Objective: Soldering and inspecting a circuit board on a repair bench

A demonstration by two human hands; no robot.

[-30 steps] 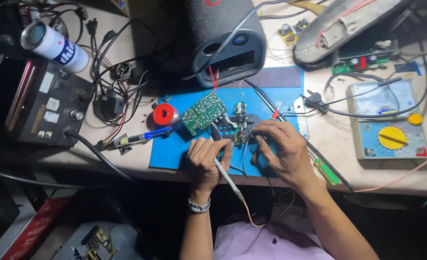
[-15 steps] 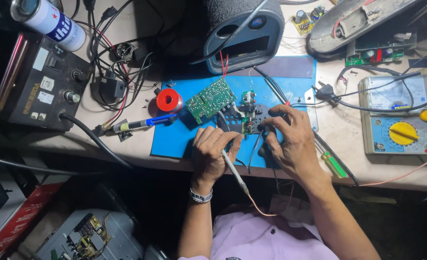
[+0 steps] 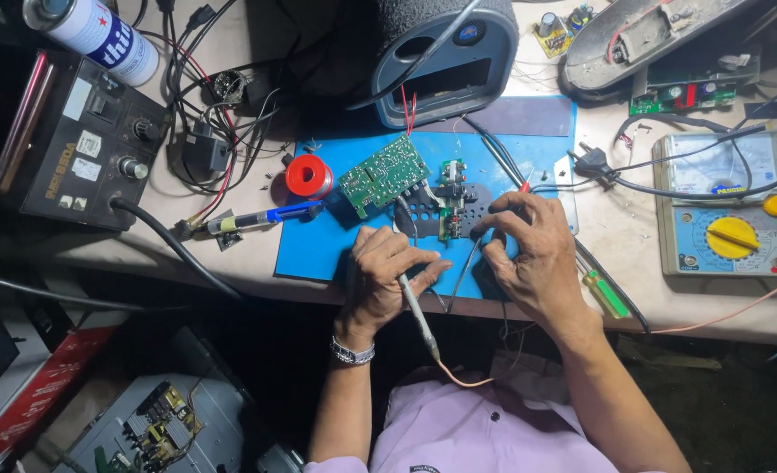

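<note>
The small circuit board (image 3: 449, 200) lies on the blue mat (image 3: 318, 250) just below the grey speaker housing (image 3: 445, 54), beside a larger green board (image 3: 382, 174). My left hand (image 3: 387, 280) is closed around a slim probe (image 3: 416, 308), and my right hand (image 3: 529, 254) rests fingertips-down at the small board's edge, clamping nothing I can make out. A red solder spool (image 3: 309, 176) and soldering iron (image 3: 257, 218) lie left of them, an analog multimeter (image 3: 723, 217) far right.

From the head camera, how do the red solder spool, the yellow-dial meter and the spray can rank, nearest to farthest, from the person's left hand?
Measured from the left hand:
1. Red solder spool, just up-left on the blue mat.
2. Spray can, far top-left corner.
3. Yellow-dial meter, far right on the table.
</note>
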